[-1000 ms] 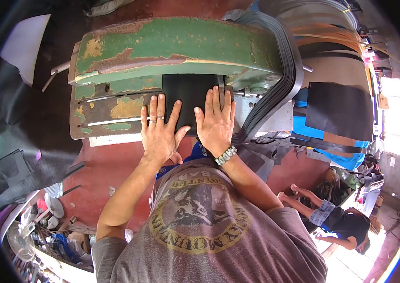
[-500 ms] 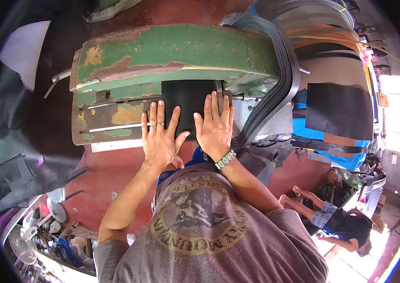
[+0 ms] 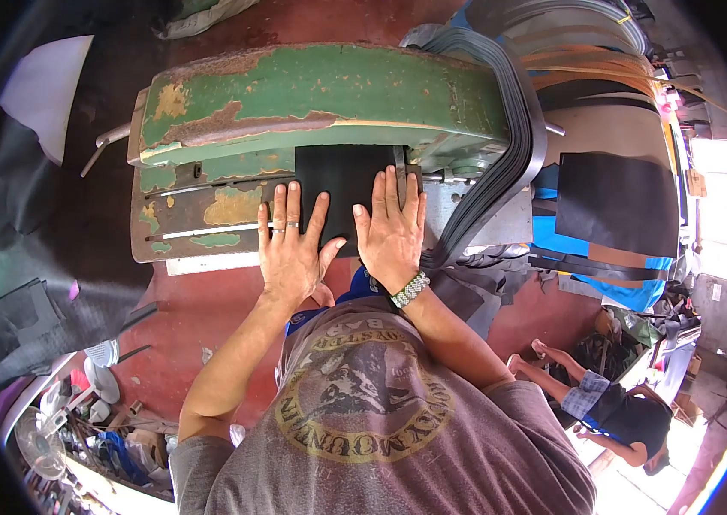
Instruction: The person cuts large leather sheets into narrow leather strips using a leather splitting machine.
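A black sheet of leather-like material lies flat on the machine's bed, its far edge reaching under the green machine head. My left hand, with rings on two fingers, lies palm down at the sheet's left edge, fingers stretched and spread. Some of its fingertips are on the worn metal bed. Flat on the sheet's right side is my right hand, fingers extended towards the machine, a beaded bracelet on the wrist. Beside its fingertips runs a narrow metal strip. What lies beneath both palms is hidden.
The chipped green machine head spans the space just beyond my hands. A thick bundle of black strips hangs over its right end. Black sheets are stacked at the right. Another person is at the lower right.
Both my hands and the black sheet stay in nearly the same place. At the lower right, the other person's upper body and arm have shifted slightly.
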### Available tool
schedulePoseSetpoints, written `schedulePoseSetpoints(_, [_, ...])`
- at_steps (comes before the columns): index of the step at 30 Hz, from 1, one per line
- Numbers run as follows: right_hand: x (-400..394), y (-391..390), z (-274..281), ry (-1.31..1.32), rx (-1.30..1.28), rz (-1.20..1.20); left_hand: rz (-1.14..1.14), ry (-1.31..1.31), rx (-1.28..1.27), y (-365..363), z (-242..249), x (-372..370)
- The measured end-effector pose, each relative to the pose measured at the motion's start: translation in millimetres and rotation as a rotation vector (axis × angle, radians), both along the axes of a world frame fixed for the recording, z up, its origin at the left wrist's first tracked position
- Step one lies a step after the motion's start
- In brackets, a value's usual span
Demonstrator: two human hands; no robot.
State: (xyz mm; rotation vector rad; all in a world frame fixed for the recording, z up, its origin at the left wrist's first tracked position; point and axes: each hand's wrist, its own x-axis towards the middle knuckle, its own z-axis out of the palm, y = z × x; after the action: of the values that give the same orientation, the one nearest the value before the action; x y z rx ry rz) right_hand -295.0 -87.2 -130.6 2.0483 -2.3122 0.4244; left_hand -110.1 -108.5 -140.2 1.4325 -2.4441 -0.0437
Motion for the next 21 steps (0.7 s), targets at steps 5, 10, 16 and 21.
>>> schedulePoseSetpoints(5, [0.3, 0.0, -0.5, 0.004, 0.003, -0.005, -0.004, 0.003, -0.002, -0.2, -0.1, 0.4])
schedulePoseSetpoints(10, [0.4, -0.3, -0.4, 0.007, 0.012, -0.009, -0.006, 0.005, -0.004, -0.2, -0.3, 0.2])
schedulePoseSetpoints(16, [0.1, -0.2, -0.5, -0.007, 0.006, -0.008, -0.004, -0.001, -0.010, -0.3, -0.8, 0.1])
schedulePoseSetpoints(21, [-0.4, -0.3, -0.5, -0.001, 0.007, -0.004, -0.004, 0.001, -0.003, -0.6, -0.1, 0.3])
